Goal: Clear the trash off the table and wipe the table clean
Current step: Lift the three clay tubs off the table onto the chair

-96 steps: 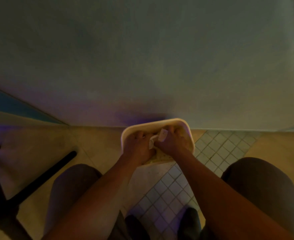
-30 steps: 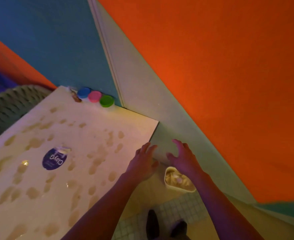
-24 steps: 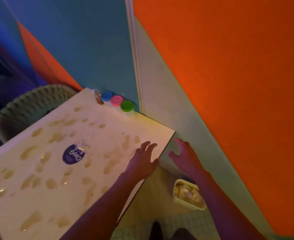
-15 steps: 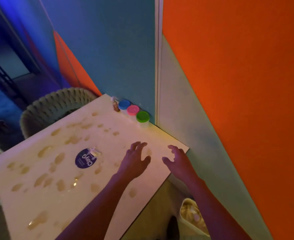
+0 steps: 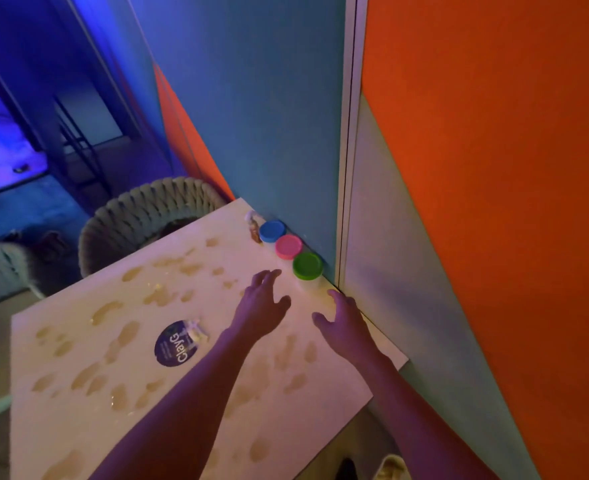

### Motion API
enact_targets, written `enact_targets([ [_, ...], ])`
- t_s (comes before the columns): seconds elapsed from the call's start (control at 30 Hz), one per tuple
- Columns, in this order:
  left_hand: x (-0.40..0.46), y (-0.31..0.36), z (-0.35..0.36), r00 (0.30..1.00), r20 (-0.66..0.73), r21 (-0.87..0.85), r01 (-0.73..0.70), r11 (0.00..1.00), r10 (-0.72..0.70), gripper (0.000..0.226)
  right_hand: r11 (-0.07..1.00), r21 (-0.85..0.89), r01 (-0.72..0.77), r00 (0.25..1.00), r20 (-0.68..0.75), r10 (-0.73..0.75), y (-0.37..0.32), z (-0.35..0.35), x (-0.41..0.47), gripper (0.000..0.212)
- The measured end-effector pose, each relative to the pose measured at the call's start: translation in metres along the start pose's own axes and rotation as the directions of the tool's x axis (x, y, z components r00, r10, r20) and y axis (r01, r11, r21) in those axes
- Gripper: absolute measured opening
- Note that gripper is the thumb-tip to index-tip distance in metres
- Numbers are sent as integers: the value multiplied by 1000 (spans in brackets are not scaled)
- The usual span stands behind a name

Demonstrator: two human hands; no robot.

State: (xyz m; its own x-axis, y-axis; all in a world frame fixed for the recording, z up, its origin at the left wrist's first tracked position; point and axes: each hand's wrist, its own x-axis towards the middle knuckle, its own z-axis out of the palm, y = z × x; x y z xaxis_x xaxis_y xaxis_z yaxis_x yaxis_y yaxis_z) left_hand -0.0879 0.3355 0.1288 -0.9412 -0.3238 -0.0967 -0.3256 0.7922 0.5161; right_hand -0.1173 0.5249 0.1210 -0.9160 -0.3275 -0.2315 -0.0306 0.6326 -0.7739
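White table [image 5: 78,341] edge-on to walls, left hand [image 5: 261,306] and right hand [image 5: 343,323] spread, empty, above it.

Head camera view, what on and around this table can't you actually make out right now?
- Small brown item beside the blue-lidded tub: too small and dim to identify.
- Pale bin on the floor: cut off by the bottom edge and the right forearm.
- Round dark "Clay" label: fine print too small, whitish scrap on it unclear.
- Table under both arms: hidden.
- Dark room, left: blurred.

woven chair [image 5: 147,209] behind | blue tub [image 5: 272,231], pink tub [image 5: 288,247], green tub [image 5: 307,266] by wall
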Motion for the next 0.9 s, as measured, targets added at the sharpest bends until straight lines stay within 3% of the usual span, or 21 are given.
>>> enact_targets([
  [0.37,126,1,-11,996,-27,50,81,996,-79,67,997,24,-79,993,88,76,-24,6,96,69],
  [0.67,222,-41,-2,992,45,60,118,991,-121,64,984,11,-179,980,90,177,-12,35,148,71],
  [0.9,289,-71,13,990,88,73,101,992,-107,59,942,149,-302,953,36,300,1,56,165,61],
])
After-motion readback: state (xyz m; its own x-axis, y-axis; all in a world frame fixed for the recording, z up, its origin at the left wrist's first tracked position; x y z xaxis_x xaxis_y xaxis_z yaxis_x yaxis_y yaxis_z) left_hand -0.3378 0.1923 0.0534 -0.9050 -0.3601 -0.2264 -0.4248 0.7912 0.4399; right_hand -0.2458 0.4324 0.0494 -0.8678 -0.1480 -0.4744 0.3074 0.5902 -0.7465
